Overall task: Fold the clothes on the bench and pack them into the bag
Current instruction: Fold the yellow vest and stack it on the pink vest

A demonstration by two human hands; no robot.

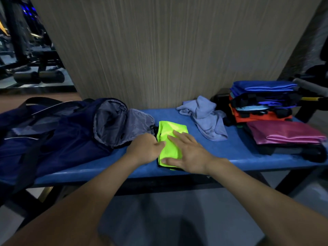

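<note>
**Neon garment folded, most of the clothes still unpacked**

Nearest the camera, both forearms reach over the front edge of the blue bench (230,153). The right hand (188,153) lies flat with its fingers straight and spread, pressing down on a folded neon-green garment (168,137). The left hand (144,150) touches the garment's left edge; its fingers curl toward the cloth, but whether they pinch it I cannot tell.

Just left of the left hand, the navy bag (71,128) lies on its side, its grey-lined mouth gaping toward the garment, touching or nearly touching it. That short path looks free for sliding the bundle in.

Beyond and to the right of the right hand sits a crumpled lavender cloth (204,116), not yet folded. Farther right, a stack of folded clothes (262,102) and a magenta piece (284,132) wait near the bench end, close to its edge. I judge the task as early: nothing is visibly packed. A striped wall (159,50) closes the far side.
</note>
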